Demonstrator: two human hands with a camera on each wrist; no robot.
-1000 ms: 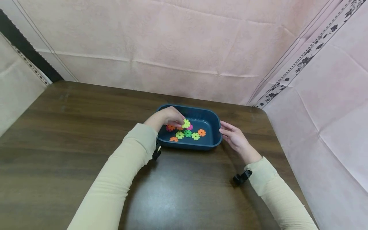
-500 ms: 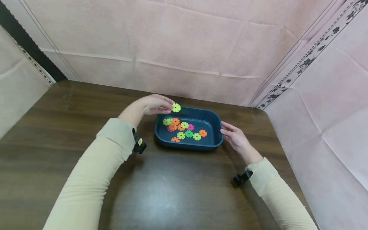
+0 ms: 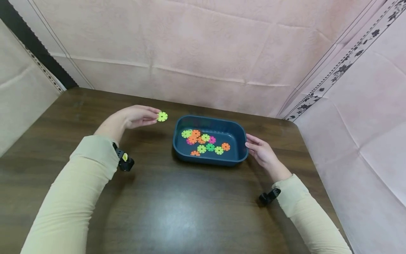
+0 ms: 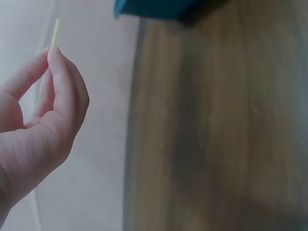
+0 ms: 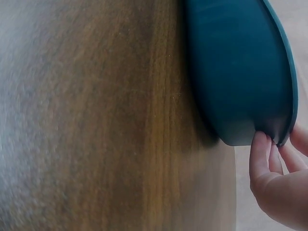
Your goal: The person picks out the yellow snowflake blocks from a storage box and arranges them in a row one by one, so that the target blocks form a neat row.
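Left of the bin, raised over the table, my left hand [image 3: 134, 117] pinches a yellow-green notched snowflake disc [image 3: 162, 116] between thumb and fingertips. In the left wrist view the disc [image 4: 55, 33] is seen edge-on, upright above the fingertips. A dark blue rectangular plastic bin [image 3: 210, 161] stands on the table, holding several similar discs in orange, pink, green and yellow-green, some overlapping. My right hand [image 3: 260, 152] touches the bin's right end with fairly straight fingers. In the right wrist view its fingertips [image 5: 260, 138] rest against the outer wall near the rim.
The brown wooden table [image 3: 177, 204] extends around the bin, and its back edge lies close behind. A pale pink cloth [image 3: 196, 46] hangs behind the table, with more cloth at both sides. Both wrists carry small black cameras [image 3: 126, 163].
My left hand has lifted the yellow-green disc out of the bin and carried it left, past the bin's left end. My right hand stays at the bin's right end.
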